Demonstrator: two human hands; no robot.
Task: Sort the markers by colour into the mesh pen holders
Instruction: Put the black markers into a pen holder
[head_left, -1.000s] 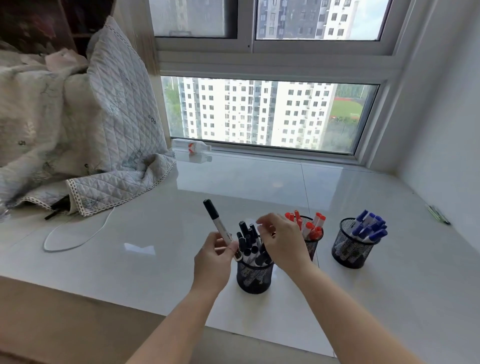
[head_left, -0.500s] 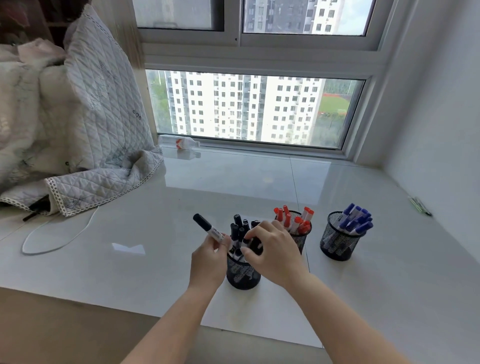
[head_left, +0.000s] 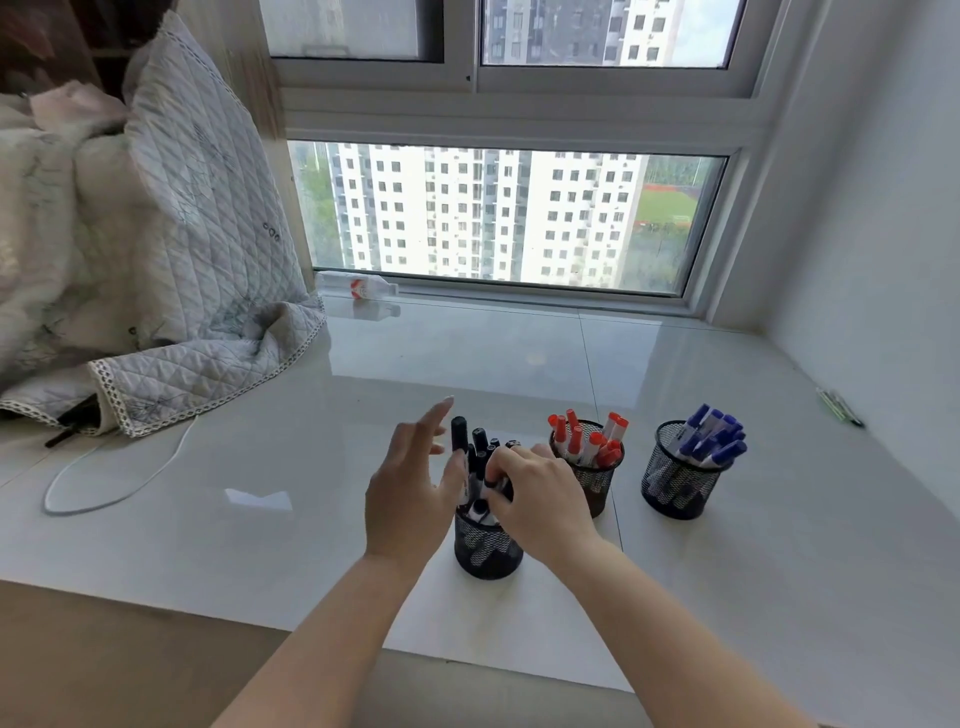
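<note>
My left hand (head_left: 410, 499) has released the black-capped marker (head_left: 459, 436) into the near black mesh holder (head_left: 485, 545), fingers spread; my right hand (head_left: 540, 499) grips the black markers (head_left: 480, 447).

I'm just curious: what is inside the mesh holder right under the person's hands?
Black-capped markers stand in the nearest mesh holder. The right hand grips some of them and covers part of the bunch; the left hand hides its left side.
</note>
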